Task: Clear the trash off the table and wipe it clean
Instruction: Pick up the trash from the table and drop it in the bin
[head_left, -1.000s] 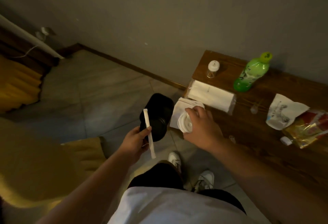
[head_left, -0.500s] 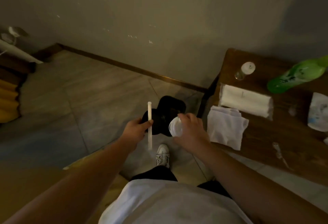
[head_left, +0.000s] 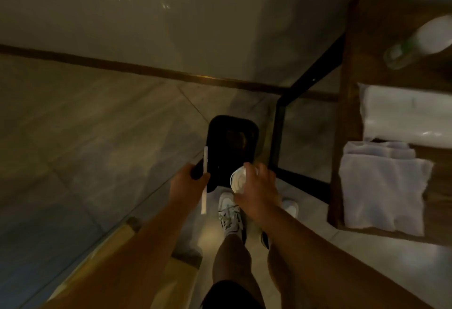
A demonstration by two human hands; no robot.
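Note:
A black trash bin (head_left: 232, 142) stands on the tiled floor just left of the wooden table (head_left: 347, 103). My left hand (head_left: 187, 182) pinches a white wrapped straw (head_left: 204, 179) upright over the bin's near left rim. My right hand (head_left: 256, 187) grips a white plastic cup with a lid (head_left: 238, 179), held over the bin's near right corner. A white cloth (head_left: 381, 189) lies on the table's near left corner, beside a white tissue pack (head_left: 406, 115).
A green bottle (head_left: 415, 44) lies blurred at the table's far end. The table's black metal leg (head_left: 278, 132) stands right of the bin. My white shoes (head_left: 230, 213) are just before the bin. A yellow cushioned seat (head_left: 122, 259) is at lower left.
The view has swung down and toward the bin. Both hands moved from the table edge to over the bin, still holding the straw and the cup.

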